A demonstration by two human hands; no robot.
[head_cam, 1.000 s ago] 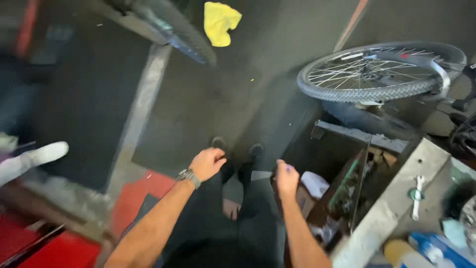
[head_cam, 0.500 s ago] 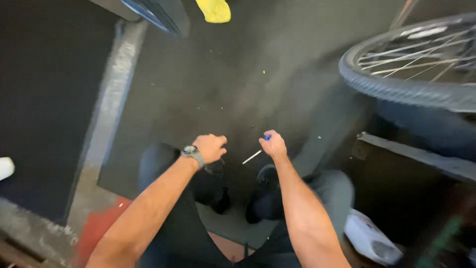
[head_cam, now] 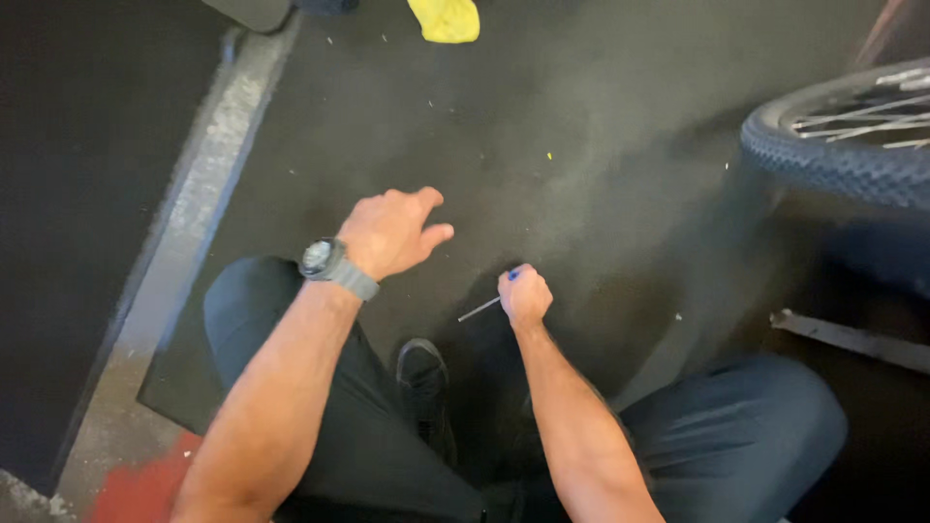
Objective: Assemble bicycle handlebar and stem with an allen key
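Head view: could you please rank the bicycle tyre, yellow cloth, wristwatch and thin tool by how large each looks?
1. bicycle tyre, though cut off by the frame
2. yellow cloth, also cut off
3. wristwatch and thin tool in the right hand: too alike to rank

Dim, soft-edged, slight motion blur

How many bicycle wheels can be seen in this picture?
1: a black-tyred bicycle wheel with metal spokes at the right edge, only partly in frame. More could lie outside the view.

yellow rag (head_cam: 445,19), grey watch (head_cam: 327,263), black shoe (head_cam: 423,383)
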